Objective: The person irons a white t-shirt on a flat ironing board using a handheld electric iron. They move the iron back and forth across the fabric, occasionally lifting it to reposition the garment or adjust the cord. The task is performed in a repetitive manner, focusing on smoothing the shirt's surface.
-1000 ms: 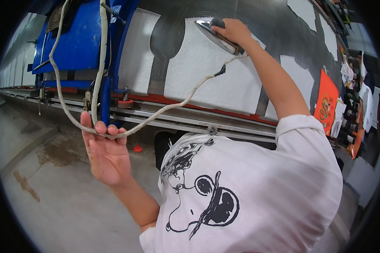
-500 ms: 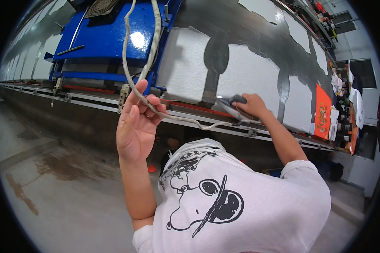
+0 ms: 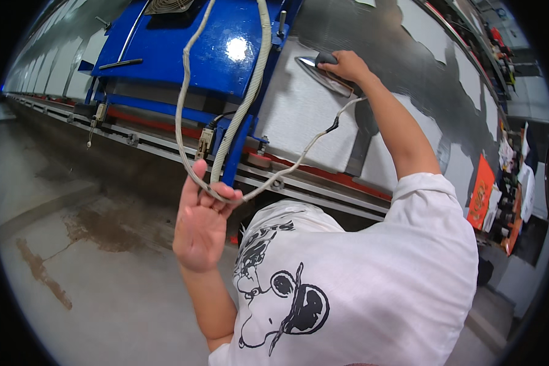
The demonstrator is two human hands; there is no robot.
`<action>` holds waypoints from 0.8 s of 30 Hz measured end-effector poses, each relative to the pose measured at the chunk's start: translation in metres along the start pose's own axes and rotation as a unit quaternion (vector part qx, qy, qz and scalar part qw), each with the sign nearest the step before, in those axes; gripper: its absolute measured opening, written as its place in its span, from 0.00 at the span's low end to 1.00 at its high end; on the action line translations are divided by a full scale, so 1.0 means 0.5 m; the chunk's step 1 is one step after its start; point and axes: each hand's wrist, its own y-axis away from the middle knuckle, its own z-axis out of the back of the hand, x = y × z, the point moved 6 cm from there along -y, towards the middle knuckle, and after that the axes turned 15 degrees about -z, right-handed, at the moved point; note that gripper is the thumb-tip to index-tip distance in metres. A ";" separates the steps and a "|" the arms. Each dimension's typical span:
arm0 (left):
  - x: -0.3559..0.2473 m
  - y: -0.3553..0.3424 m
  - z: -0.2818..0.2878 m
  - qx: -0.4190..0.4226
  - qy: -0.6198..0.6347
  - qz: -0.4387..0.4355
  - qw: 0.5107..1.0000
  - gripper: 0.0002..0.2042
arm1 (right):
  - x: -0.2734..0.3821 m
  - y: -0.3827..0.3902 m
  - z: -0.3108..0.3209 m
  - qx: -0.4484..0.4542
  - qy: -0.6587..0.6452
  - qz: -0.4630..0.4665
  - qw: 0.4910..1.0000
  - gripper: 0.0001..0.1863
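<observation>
My right hand [image 3: 349, 66] grips the dark handle of a clothes iron [image 3: 324, 78]. The iron rests over a white cloth piece [image 3: 299, 113] on the long grey table [image 3: 372, 36], its pointed end toward the far left. A whitish power cord [image 3: 313, 144] with a dark taped patch trails from near my right wrist, sagging down to my left hand [image 3: 202, 230]. There it crosses the curled fingers, which hold it up near the table's front edge; the index finger is stretched out. From that hand the cord climbs in a loop over the blue machine.
A blue metal machine [image 3: 183, 49] straddles the table at left, with a ribbed hose [image 3: 250, 91] hanging down its side. A metal rail [image 3: 323, 206] follows the front edge. More white cloth pieces [image 3: 470, 79] lie to the right. A red-orange sheet [image 3: 481, 192] hangs at far right.
My right hand has moved the iron from the table's front edge farther in and left, onto the cloth near the blue machine. The cord now stretches up across the cloth; my left hand still holds it.
</observation>
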 end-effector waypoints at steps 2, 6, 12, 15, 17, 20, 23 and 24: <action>0.007 0.005 0.012 -0.017 -0.010 0.001 1.000 0.36 | 0.013 -0.060 -0.010 -0.035 0.008 0.009 0.999 0.34; 0.042 0.009 0.015 -0.063 0.004 -0.007 0.998 0.38 | 0.033 -0.112 -0.006 -0.052 0.037 -0.012 0.998 0.35; 0.099 -0.019 0.029 -0.073 0.017 0.007 0.997 0.37 | 0.014 -0.146 -0.019 -0.064 0.079 0.005 0.995 0.37; 0.106 -0.026 0.032 -0.073 0.013 0.009 0.997 0.37 | 0.004 -0.147 -0.028 -0.068 0.078 0.010 0.995 0.38; 0.107 -0.028 0.033 -0.066 0.014 0.007 0.998 0.37 | -0.004 -0.142 -0.030 -0.081 0.072 0.012 0.994 0.38; 0.100 -0.027 0.036 -0.053 0.026 -0.002 0.998 0.37 | -0.027 -0.109 -0.049 -0.069 0.063 0.021 0.995 0.38; 0.069 -0.021 0.054 -0.058 0.005 -0.009 0.998 0.38 | -0.057 -0.018 -0.071 -0.039 0.051 0.007 0.998 0.35; 0.060 -0.022 0.058 -0.057 0.005 -0.011 0.998 0.38 | -0.059 0.035 -0.074 -0.019 0.056 -0.005 0.998 0.34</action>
